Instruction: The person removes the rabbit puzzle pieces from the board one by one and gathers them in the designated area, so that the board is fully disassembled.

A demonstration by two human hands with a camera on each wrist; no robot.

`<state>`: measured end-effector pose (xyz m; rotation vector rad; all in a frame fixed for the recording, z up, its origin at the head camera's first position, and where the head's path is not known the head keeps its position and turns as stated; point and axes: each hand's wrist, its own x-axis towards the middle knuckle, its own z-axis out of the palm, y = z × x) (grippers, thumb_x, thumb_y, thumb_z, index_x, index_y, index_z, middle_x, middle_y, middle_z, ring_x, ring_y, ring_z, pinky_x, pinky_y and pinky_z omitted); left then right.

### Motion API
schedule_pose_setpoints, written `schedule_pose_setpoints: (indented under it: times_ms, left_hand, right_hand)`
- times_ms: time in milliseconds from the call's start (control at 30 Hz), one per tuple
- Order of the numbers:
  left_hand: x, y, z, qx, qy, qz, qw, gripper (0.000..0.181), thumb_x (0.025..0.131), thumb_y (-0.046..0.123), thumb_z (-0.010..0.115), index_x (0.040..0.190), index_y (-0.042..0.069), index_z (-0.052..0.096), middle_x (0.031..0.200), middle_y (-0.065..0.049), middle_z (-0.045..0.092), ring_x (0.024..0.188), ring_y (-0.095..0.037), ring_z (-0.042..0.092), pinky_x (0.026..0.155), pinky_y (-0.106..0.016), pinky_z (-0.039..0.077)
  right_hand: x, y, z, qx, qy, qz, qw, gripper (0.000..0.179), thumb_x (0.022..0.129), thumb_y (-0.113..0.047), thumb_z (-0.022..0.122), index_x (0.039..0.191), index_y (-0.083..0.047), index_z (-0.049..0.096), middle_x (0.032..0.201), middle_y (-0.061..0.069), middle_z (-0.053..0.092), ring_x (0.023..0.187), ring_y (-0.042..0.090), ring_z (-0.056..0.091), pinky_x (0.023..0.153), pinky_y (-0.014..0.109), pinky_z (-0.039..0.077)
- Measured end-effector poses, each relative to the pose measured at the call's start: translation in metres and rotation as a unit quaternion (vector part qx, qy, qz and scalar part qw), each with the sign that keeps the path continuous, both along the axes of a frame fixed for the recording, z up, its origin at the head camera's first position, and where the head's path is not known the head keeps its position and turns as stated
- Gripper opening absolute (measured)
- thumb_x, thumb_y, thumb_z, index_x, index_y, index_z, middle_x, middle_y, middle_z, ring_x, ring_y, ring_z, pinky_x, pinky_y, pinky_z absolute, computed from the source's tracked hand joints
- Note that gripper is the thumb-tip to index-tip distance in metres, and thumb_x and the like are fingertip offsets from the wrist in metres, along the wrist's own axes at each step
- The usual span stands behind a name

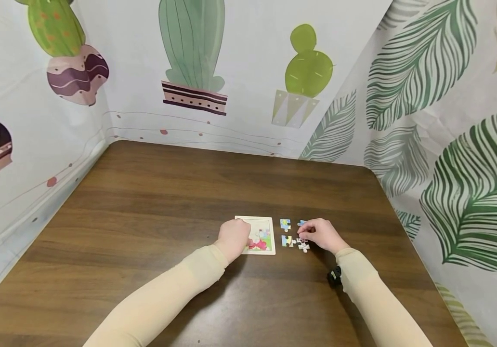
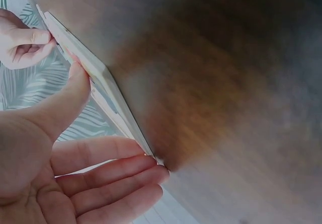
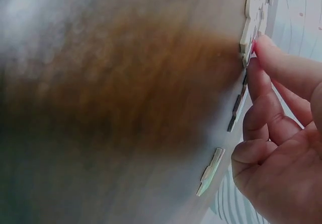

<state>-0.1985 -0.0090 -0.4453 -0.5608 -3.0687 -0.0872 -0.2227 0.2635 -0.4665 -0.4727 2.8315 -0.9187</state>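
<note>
A small puzzle board with a pale frame and a partly filled picture lies flat on the table. My left hand holds its left side; in the left wrist view the thumb rests on the board and the fingers lie along its edge. To the right of the board, my right hand pinches at a puzzle piece between thumb and forefinger, low over the table. The fingertips partly hide that piece. Just below it lies a pale puzzle piece.
Two blue-and-yellow pieces, an upper one and a lower one, lie between board and right hand. Another blue piece is partly covered by that hand. The brown table meets printed cloth walls behind and at the sides.
</note>
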Motion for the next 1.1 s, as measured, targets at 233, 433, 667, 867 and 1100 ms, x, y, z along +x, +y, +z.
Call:
schedule_pose_setpoints:
  times_ms: [233, 433, 667, 867, 1100]
  left_hand:
    - [0.000, 0.001, 0.000, 0.002, -0.001, 0.004, 1.0000, 0.029, 0.068, 0.041, 0.080, 0.069, 0.013, 0.070, 0.072, -0.002, 0.070, 0.065, -0.020, 0.066, 0.053, -0.036, 0.053]
    - [0.000, 0.001, -0.001, -0.002, 0.003, 0.002, 1.0000, 0.031, 0.068, 0.042, 0.080, 0.069, 0.013, 0.070, 0.072, -0.002, 0.069, 0.065, -0.020, 0.066, 0.053, -0.035, 0.053]
    - [0.000, 0.000, 0.000, -0.006, 0.004, 0.003, 1.0000, 0.032, 0.067, 0.044, 0.080, 0.069, 0.014, 0.070, 0.071, -0.002, 0.069, 0.064, -0.019, 0.066, 0.052, -0.035, 0.053]
    - [-0.001, 0.000, 0.000, -0.005, 0.001, 0.000, 1.0000, 0.032, 0.068, 0.044, 0.079, 0.069, 0.013, 0.070, 0.071, -0.002, 0.069, 0.064, -0.019, 0.066, 0.053, -0.036, 0.053]
    - [-0.002, 0.000, 0.000, 0.000, 0.001, -0.007, 1.0000, 0.029, 0.069, 0.040, 0.081, 0.071, 0.013, 0.071, 0.071, -0.002, 0.069, 0.064, -0.018, 0.066, 0.053, -0.035, 0.053]
  right_hand:
    - [0.001, -0.008, 0.002, -0.007, 0.003, -0.009, 0.9999, 0.008, 0.083, -0.015, 0.072, 0.086, -0.008, 0.071, 0.073, -0.003, 0.064, 0.062, 0.008, 0.054, 0.063, 0.027, 0.044]
    - [0.000, -0.019, 0.005, -0.025, -0.010, -0.005, 0.9996, 0.020, 0.082, -0.014, 0.073, 0.101, -0.006, 0.070, 0.075, 0.000, 0.061, 0.061, 0.012, 0.052, 0.057, 0.026, 0.044]
    - [-0.006, -0.035, 0.005, -0.009, 0.000, 0.019, 0.9998, 0.028, 0.080, -0.018, 0.076, 0.105, -0.005, 0.070, 0.082, 0.000, 0.062, 0.067, 0.011, 0.051, 0.060, 0.025, 0.043]
    - [-0.007, -0.056, 0.007, 0.004, 0.003, 0.040, 0.9992, 0.037, 0.079, -0.021, 0.077, 0.112, -0.004, 0.068, 0.087, 0.004, 0.061, 0.072, 0.012, 0.051, 0.065, 0.026, 0.044]
    - [-0.009, -0.076, 0.007, 0.017, 0.025, 0.044, 0.9986, 0.044, 0.076, -0.024, 0.079, 0.113, -0.003, 0.066, 0.088, 0.006, 0.057, 0.072, 0.015, 0.048, 0.064, 0.026, 0.042]
